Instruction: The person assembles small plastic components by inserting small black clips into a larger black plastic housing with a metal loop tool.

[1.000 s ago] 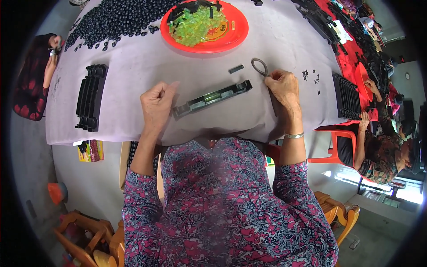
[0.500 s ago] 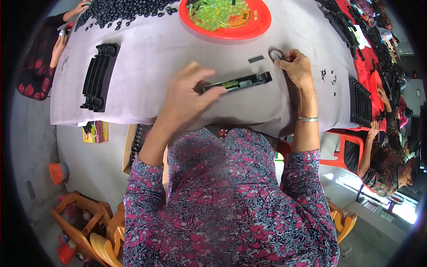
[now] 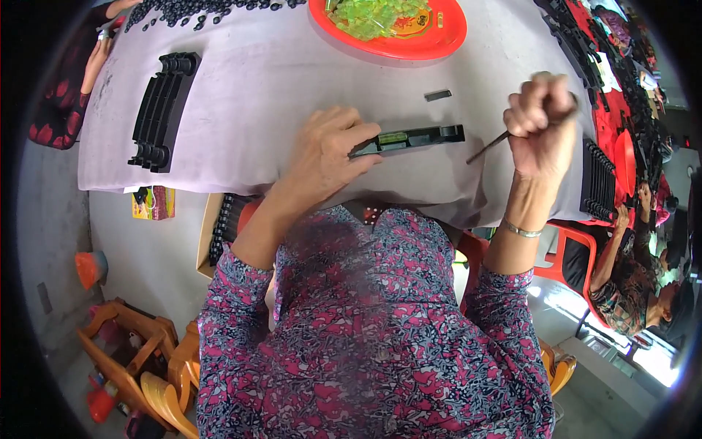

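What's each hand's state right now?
Left hand: closed, pinching the left end of the black bar.
Right hand: closed, holding the thin tool.

Grey wall (image 3: 55, 227) at left, wooden furniture (image 3: 183, 358) (honey-brown) near.

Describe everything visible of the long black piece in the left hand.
The long black piece is narrow and looks like hard plastic, with open recesses and a clear yellow-green insert nearer its left end. It runs nearly crosswise, right end slightly farther from the person. The left hand pinches its left end; whether it touches the tablecloth is unclear.
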`<state>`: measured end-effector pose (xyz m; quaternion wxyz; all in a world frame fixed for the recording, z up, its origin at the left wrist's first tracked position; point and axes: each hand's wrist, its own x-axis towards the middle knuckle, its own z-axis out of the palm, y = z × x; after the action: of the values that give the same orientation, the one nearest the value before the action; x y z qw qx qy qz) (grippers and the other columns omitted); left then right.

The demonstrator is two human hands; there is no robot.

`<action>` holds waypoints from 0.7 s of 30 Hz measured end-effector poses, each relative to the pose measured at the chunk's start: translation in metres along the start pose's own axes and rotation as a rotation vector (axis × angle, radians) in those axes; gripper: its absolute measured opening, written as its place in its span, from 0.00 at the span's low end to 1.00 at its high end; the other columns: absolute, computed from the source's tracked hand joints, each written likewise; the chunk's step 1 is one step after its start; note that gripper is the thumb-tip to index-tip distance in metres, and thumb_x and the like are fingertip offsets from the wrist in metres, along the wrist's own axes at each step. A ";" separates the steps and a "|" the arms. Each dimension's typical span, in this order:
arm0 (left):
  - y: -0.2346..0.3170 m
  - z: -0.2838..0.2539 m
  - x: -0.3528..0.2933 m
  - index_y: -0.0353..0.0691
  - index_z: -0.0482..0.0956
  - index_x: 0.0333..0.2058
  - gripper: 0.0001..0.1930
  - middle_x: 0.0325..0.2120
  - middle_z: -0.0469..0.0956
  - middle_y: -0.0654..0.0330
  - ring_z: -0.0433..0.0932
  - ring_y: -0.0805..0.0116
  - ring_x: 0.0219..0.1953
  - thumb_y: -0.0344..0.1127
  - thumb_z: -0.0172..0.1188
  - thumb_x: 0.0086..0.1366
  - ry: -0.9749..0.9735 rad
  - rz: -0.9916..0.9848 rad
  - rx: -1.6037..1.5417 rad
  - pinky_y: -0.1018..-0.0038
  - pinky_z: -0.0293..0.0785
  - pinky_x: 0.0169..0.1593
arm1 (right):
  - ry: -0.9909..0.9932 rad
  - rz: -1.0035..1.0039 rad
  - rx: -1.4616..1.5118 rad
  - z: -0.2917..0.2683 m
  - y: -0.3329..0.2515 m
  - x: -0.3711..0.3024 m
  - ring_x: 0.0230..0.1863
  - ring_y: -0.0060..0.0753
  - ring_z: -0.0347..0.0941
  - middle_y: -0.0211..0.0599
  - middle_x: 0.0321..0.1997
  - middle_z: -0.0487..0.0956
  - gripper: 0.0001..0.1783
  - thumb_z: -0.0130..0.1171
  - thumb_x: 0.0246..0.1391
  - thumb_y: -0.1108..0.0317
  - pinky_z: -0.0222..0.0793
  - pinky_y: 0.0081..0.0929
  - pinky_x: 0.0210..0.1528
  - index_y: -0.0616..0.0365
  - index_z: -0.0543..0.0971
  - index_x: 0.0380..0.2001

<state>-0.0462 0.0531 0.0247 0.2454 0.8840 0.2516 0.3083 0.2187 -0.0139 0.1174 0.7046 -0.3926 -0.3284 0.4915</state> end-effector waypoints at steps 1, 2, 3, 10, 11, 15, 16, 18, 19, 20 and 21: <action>-0.001 0.000 0.000 0.40 0.81 0.38 0.18 0.28 0.72 0.58 0.71 0.56 0.33 0.38 0.71 0.47 0.003 -0.001 -0.013 0.64 0.66 0.39 | -0.164 -0.008 0.210 0.001 -0.004 0.001 0.16 0.16 0.43 0.20 0.13 0.54 0.25 0.42 0.68 0.48 0.43 0.19 0.18 0.56 0.68 0.24; -0.001 0.000 0.000 0.40 0.81 0.38 0.18 0.28 0.72 0.58 0.71 0.57 0.33 0.38 0.71 0.47 0.006 -0.002 -0.026 0.65 0.66 0.39 | -0.282 -0.041 0.318 0.004 -0.004 0.002 0.16 0.18 0.43 0.20 0.13 0.54 0.28 0.41 0.66 0.43 0.43 0.20 0.19 0.56 0.68 0.23; -0.001 0.000 0.000 0.40 0.81 0.38 0.18 0.28 0.72 0.58 0.71 0.57 0.33 0.38 0.71 0.47 0.005 -0.005 -0.027 0.65 0.66 0.39 | -0.301 -0.061 0.319 0.014 -0.003 0.000 0.16 0.18 0.44 0.20 0.13 0.53 0.30 0.41 0.65 0.40 0.43 0.21 0.19 0.56 0.67 0.22; -0.004 0.000 0.002 0.40 0.82 0.38 0.19 0.28 0.71 0.59 0.71 0.58 0.33 0.38 0.71 0.46 -0.017 -0.016 -0.075 0.65 0.65 0.39 | -0.260 -0.027 0.397 0.043 0.052 -0.005 0.15 0.20 0.41 0.21 0.11 0.50 0.34 0.37 0.65 0.37 0.39 0.24 0.20 0.51 0.59 0.14; -0.004 0.000 0.002 0.40 0.82 0.38 0.19 0.28 0.71 0.59 0.71 0.58 0.33 0.38 0.71 0.46 -0.021 -0.021 -0.085 0.66 0.65 0.39 | -0.260 -0.024 0.398 0.044 0.059 -0.004 0.15 0.20 0.41 0.21 0.11 0.50 0.34 0.37 0.65 0.37 0.39 0.24 0.20 0.51 0.59 0.14; -0.005 0.002 0.002 0.41 0.82 0.38 0.19 0.28 0.71 0.59 0.70 0.58 0.32 0.39 0.71 0.46 -0.020 -0.038 -0.074 0.66 0.65 0.39 | -0.283 -0.001 0.306 0.052 0.074 -0.002 0.14 0.19 0.40 0.21 0.11 0.51 0.32 0.40 0.67 0.42 0.39 0.24 0.19 0.50 0.59 0.13; -0.006 0.003 0.002 0.41 0.82 0.37 0.19 0.28 0.71 0.59 0.70 0.58 0.32 0.39 0.71 0.46 -0.008 -0.028 -0.076 0.66 0.65 0.38 | -0.275 0.001 0.277 0.054 0.077 -0.002 0.14 0.19 0.40 0.21 0.10 0.52 0.31 0.41 0.67 0.43 0.39 0.24 0.19 0.50 0.59 0.13; -0.007 0.004 0.001 0.41 0.82 0.37 0.18 0.27 0.70 0.59 0.70 0.58 0.32 0.39 0.71 0.46 0.003 -0.024 -0.079 0.65 0.65 0.38 | -0.295 0.013 0.282 0.057 0.076 -0.001 0.14 0.18 0.40 0.21 0.10 0.51 0.30 0.42 0.67 0.45 0.39 0.23 0.19 0.50 0.59 0.13; -0.006 0.002 0.002 0.41 0.81 0.37 0.18 0.27 0.70 0.59 0.70 0.58 0.32 0.39 0.71 0.46 0.000 -0.018 -0.076 0.65 0.65 0.38 | -0.317 0.010 0.273 0.059 0.074 -0.001 0.14 0.18 0.39 0.21 0.10 0.50 0.30 0.43 0.67 0.46 0.38 0.23 0.19 0.50 0.58 0.13; -0.006 0.002 0.002 0.41 0.81 0.36 0.18 0.27 0.69 0.59 0.70 0.58 0.31 0.39 0.71 0.46 -0.004 -0.012 -0.073 0.65 0.64 0.38 | -0.338 0.006 0.264 0.059 0.074 -0.001 0.14 0.18 0.39 0.20 0.10 0.50 0.30 0.43 0.67 0.47 0.38 0.23 0.18 0.50 0.58 0.13; -0.006 0.002 0.003 0.41 0.81 0.36 0.18 0.27 0.69 0.59 0.70 0.58 0.31 0.39 0.71 0.46 -0.007 -0.014 -0.075 0.65 0.64 0.38 | -0.335 0.009 0.264 0.057 0.076 -0.002 0.14 0.18 0.39 0.20 0.10 0.50 0.30 0.43 0.67 0.47 0.38 0.23 0.18 0.50 0.58 0.13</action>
<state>-0.0449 0.0585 0.0209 0.2814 0.8733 0.2454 0.3129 0.1363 0.0135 0.0776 0.6834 -0.2112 -0.3720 0.5916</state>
